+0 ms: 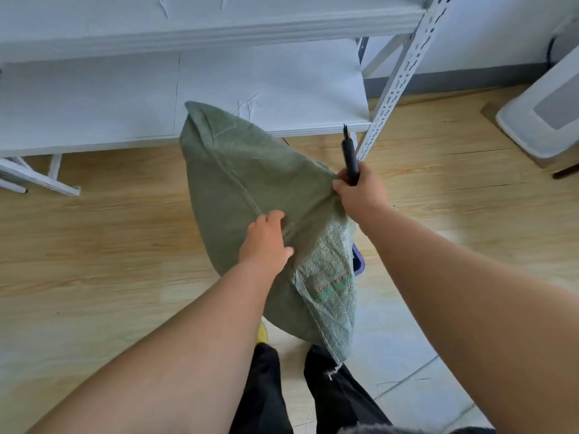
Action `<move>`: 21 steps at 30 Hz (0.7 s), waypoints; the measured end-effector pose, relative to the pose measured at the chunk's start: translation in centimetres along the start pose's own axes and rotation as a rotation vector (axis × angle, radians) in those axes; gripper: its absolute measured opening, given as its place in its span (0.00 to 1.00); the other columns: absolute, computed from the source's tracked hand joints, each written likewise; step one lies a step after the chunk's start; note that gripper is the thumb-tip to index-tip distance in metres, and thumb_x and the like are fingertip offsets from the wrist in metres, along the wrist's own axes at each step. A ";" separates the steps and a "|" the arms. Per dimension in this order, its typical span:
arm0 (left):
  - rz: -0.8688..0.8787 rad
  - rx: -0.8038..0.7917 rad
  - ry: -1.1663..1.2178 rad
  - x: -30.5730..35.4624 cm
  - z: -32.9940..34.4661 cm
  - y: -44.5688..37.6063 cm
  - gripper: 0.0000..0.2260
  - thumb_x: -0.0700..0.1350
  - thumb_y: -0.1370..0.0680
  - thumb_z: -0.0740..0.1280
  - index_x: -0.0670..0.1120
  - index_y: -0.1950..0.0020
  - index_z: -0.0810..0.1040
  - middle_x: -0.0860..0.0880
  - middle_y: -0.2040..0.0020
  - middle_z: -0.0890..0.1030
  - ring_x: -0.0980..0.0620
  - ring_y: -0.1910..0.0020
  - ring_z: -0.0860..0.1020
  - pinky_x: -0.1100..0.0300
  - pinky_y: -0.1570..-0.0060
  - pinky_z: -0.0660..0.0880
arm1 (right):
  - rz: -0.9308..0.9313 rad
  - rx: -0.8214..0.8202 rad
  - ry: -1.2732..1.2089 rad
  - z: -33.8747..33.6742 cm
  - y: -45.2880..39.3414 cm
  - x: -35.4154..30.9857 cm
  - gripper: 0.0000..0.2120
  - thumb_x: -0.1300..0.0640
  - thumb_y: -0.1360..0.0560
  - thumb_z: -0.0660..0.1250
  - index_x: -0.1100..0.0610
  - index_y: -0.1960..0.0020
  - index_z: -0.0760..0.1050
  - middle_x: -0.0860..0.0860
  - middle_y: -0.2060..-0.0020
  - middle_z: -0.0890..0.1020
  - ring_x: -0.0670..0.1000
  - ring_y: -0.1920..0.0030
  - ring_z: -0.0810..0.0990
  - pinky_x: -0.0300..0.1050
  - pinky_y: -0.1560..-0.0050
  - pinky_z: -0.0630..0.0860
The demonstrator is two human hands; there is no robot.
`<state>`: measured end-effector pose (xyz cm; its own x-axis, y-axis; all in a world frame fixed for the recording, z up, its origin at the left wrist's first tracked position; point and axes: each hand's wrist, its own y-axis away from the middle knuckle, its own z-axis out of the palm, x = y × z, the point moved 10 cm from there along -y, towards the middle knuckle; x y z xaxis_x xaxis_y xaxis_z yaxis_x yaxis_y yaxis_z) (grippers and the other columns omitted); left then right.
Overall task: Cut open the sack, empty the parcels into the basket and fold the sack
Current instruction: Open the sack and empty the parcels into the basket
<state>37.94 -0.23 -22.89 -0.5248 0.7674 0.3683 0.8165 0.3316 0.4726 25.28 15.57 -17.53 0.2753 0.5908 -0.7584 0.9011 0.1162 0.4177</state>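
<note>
The left hand (266,242) grips a bunched fold near the middle of the green sack (250,183), which hangs bulging between both hands above the wooden floor (94,261). The right hand (360,192) pinches the sack's right corner and also holds a black cutter (349,155), its tip pointing up. A white shelf rack (250,89) stands behind; a purple edge (358,261), perhaps the basket, peeks out under the sack.

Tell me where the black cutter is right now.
The black cutter is just right of centre, gripped in the right hand along with an edge of the green sack, tip pointing up toward the shelf upright.
</note>
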 end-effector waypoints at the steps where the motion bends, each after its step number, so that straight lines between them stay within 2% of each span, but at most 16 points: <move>1: -0.033 0.015 0.009 0.0 -0.2 -0.4 0.26 0.48 0.26 0.73 0.48 0.32 0.67 0.45 0.35 0.71 0.42 0.36 0.70 0.48 0.41 0.71 | -0.005 0.001 0.024 0.0 -0.1 0.0 0.04 0.59 0.24 0.66 0.52 0.52 0.72 0.49 0.60 0.79 0.53 0.57 0.79 0.49 0.55 0.77; 5: -0.022 -0.051 0.031 0.8 -0.2 -1.5 0.13 0.47 0.25 0.70 0.45 0.45 0.71 0.45 0.46 0.77 0.43 0.51 0.74 0.55 0.56 0.70 | -0.018 0.046 0.050 -0.5 0.0 -0.2 0.07 0.60 0.26 0.66 0.48 0.56 0.72 0.52 0.57 0.82 0.56 0.54 0.82 0.55 0.51 0.80; 7: -0.048 -0.059 0.182 1.3 -0.5 -2.0 0.11 0.48 0.24 0.69 0.45 0.48 0.71 0.48 0.51 0.76 0.44 0.53 0.76 0.56 0.55 0.72 | -0.023 0.053 0.012 -1.1 -0.1 -1.0 0.08 0.61 0.25 0.66 0.47 0.54 0.75 0.50 0.56 0.82 0.55 0.55 0.81 0.51 0.54 0.79; 9: -0.080 -0.030 0.407 2.1 -1.5 -2.7 0.08 0.47 0.25 0.69 0.48 0.53 0.71 0.50 0.56 0.76 0.43 0.52 0.79 0.52 0.50 0.78 | -0.036 0.016 0.020 -1.2 -0.1 -2.3 0.11 0.61 0.25 0.66 0.47 0.48 0.78 0.47 0.52 0.82 0.51 0.58 0.80 0.47 0.59 0.78; 10: -0.092 -0.018 0.520 2.7 -2.1 -3.1 0.08 0.46 0.25 0.70 0.49 0.56 0.71 0.50 0.58 0.75 0.42 0.51 0.79 0.49 0.50 0.79 | -0.046 -0.006 0.045 -1.1 0.1 -2.9 0.12 0.61 0.26 0.67 0.46 0.46 0.78 0.46 0.50 0.83 0.50 0.58 0.81 0.47 0.58 0.79; 12: -0.089 0.001 0.605 4.1 -3.9 -4.0 0.09 0.44 0.24 0.70 0.51 0.59 0.70 0.51 0.58 0.74 0.43 0.51 0.79 0.47 0.50 0.80 | -0.059 -0.054 0.119 -0.8 0.5 -3.5 0.12 0.59 0.28 0.70 0.45 0.47 0.79 0.47 0.50 0.84 0.51 0.56 0.83 0.48 0.54 0.81; 14: -0.057 0.019 0.565 5.3 -5.7 -4.7 0.10 0.43 0.24 0.70 0.53 0.60 0.70 0.51 0.57 0.75 0.45 0.52 0.79 0.47 0.50 0.80 | -0.054 -0.113 0.189 -0.2 1.4 -3.5 0.13 0.57 0.30 0.73 0.46 0.46 0.80 0.50 0.52 0.84 0.52 0.54 0.83 0.47 0.53 0.80; 18: -0.045 0.011 0.629 6.9 -7.4 -5.4 0.07 0.41 0.25 0.71 0.49 0.56 0.74 0.50 0.56 0.76 0.47 0.56 0.79 0.48 0.58 0.82 | -0.120 -0.053 0.334 -1.2 2.4 -4.4 0.25 0.57 0.33 0.77 0.49 0.37 0.76 0.51 0.46 0.80 0.54 0.48 0.79 0.49 0.47 0.78; 19: -0.052 0.006 0.666 7.3 -7.6 -5.2 0.06 0.41 0.25 0.71 0.47 0.54 0.75 0.49 0.55 0.77 0.47 0.55 0.79 0.50 0.60 0.83 | -0.138 -0.021 0.348 -1.6 2.6 -4.7 0.25 0.59 0.33 0.76 0.50 0.37 0.76 0.51 0.45 0.78 0.54 0.47 0.78 0.47 0.48 0.76; 21: -0.046 -0.008 0.766 8.4 -8.0 -4.8 0.05 0.41 0.26 0.72 0.45 0.54 0.77 0.46 0.51 0.79 0.47 0.52 0.80 0.53 0.64 0.82 | -0.123 0.033 0.359 -2.0 2.8 -4.5 0.17 0.61 0.29 0.71 0.52 0.41 0.77 0.52 0.49 0.78 0.56 0.49 0.78 0.46 0.54 0.74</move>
<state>27.64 0.27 -15.68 -0.5806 0.1572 0.7989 0.7897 0.3475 0.5055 25.85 14.84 -11.96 0.0347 0.8171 -0.5755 0.9319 0.1816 0.3140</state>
